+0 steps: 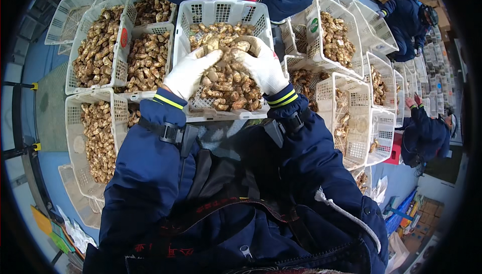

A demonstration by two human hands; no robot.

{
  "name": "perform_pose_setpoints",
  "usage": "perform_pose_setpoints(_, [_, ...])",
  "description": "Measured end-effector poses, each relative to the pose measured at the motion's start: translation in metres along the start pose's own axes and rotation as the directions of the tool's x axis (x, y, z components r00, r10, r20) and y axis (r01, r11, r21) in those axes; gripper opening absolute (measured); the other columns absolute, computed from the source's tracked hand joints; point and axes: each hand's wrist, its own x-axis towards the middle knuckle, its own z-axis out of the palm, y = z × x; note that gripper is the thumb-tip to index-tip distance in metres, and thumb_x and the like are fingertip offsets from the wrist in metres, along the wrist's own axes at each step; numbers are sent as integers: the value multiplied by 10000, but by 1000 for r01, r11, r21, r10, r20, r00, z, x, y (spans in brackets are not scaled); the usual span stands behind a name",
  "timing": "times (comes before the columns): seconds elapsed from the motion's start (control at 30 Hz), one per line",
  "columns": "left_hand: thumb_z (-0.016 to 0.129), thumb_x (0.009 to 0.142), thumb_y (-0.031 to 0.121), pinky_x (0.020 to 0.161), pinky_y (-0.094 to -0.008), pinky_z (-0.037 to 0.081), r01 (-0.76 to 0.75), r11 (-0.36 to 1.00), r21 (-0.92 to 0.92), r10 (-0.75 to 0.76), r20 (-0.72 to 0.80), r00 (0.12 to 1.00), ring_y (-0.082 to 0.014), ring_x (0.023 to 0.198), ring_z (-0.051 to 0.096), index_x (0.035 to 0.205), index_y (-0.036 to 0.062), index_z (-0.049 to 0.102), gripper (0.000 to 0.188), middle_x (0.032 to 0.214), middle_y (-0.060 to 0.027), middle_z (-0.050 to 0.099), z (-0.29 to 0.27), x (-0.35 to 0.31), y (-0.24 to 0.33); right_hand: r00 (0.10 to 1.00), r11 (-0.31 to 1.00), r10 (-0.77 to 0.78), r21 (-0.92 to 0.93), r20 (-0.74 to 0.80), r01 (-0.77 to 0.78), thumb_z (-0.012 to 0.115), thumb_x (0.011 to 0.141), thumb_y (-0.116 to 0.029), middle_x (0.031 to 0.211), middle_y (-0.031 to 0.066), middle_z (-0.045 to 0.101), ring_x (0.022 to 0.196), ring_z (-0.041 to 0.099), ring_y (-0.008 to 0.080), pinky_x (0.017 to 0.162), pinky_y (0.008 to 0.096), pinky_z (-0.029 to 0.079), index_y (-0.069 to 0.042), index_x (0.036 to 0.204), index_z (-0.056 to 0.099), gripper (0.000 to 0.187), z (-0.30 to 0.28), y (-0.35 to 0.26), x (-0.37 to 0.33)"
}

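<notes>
At the left, a white left crate (76, 128) holds many knobbly brown pieces, and its near wall shows bare plastic. To the right of it stands the middle crate (223, 10), directly in front of the person.

The left hand (191, 75), in a white glove, comes over the left edge of the middle crate. Its fingers and thumb are curved together, and they seem to grip a brown piece (213, 43) by its side. The loose pieces (233, 93) lie in the middle crate, below the hands; the heap reaches close to its near edge.

The right hand (262, 68) comes over the right edge, also gloved. Its fingers are bent inward and appear to pinch something of the same kind; how many pieces it holds, I cannot tell, because this part is blurred.

For handling well, I judge that the grip should be light, because such uneven pieces may break or bruise. It is better to hold both hands low inside the edges, so a dropped piece falls only a little.

Further right, the right crate (359, 116) carries similar pieces, and beyond it a co-worker (427, 136) bends toward other crates.
</notes>
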Motion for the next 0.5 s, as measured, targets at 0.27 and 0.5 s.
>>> perform_pose_setpoints(0.27, [680,891,222,491,-161,392,-160,891,424,183,-14,983,-17,628,530,1119,26,576,318,828,34,589,9,-6,-14,986,757,159,-635,-48,-153,657,881,-372,1006,154,689,939,649,222,830,328,486,15,1114,611,454,0,-9,-6])
perform_pose_setpoints(0.5, [620,932,300,464,-154,365,-202,915,-348,57,-386,921,-33,588,468,1099,95,615,265,899,-6,624,-63,-13,-7,988,883,142,-459,58,-100,545,947,-392,1135,213,634,1045,618,281,894,348,466,-7,1291,506,518,7,8,-7])
